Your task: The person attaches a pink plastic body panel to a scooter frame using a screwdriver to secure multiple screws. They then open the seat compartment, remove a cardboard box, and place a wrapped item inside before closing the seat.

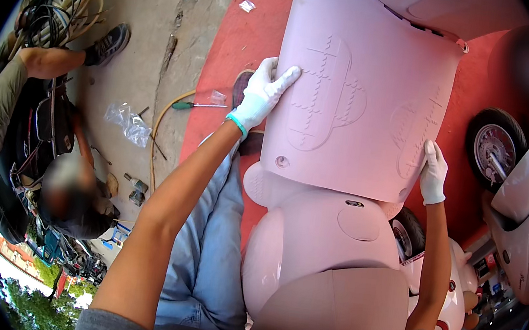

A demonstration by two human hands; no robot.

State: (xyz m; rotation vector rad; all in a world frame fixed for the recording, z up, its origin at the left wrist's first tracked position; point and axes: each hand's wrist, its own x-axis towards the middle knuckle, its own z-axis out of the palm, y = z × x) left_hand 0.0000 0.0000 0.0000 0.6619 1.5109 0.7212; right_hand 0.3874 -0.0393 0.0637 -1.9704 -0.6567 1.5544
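Observation:
A broad pink scooter floor panel (pixel 389 68), embossed with cloud shapes and rows of ridges, lies in front of the pink scooter's seat base (pixel 309 229). My left hand (pixel 265 92), in a white glove, grips its left edge with the thumb on top and the fingers partly hidden. On the opposite edge, lower down, my gloved right hand (pixel 433 174) is closed with its fingers along the rim. The brownish-pink seat (pixel 333 310) sits closest to me. Beyond the panel's far edge, a dark gap separates it from the pink front body (pixel 452 10).
A green-handled screwdriver (pixel 183 105) and clear plastic bags (pixel 129 125) lie on the ground to the left, with a power drill (pixel 136 189) nearer. Another person (pixel 72 189) is beside a dark vehicle at far left. More scooters (pixel 519 220) stand at right.

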